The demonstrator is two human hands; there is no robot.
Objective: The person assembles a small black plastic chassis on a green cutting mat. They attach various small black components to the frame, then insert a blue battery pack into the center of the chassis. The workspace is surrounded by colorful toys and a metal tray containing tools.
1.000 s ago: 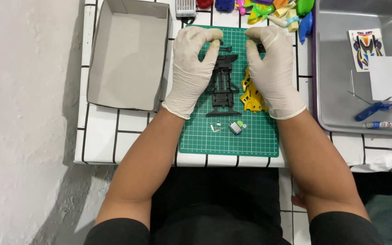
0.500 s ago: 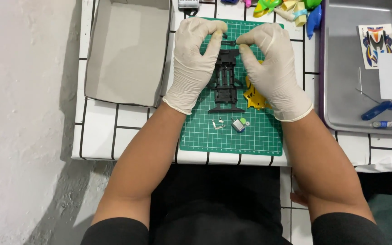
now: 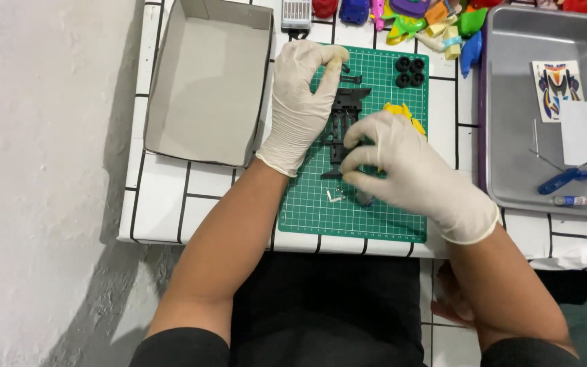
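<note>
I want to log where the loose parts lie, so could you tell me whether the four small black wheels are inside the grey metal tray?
No, the four black wheels lie on the green cutting mat, left of the metal tray.

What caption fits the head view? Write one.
Gloved left hand and right hand work a black chassis on a green mat.

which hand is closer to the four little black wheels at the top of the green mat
Left. The left hand is level with the black wheels, across the mat's top to their left. The right hand sits lower, on the black chassis, farther from them.
</note>
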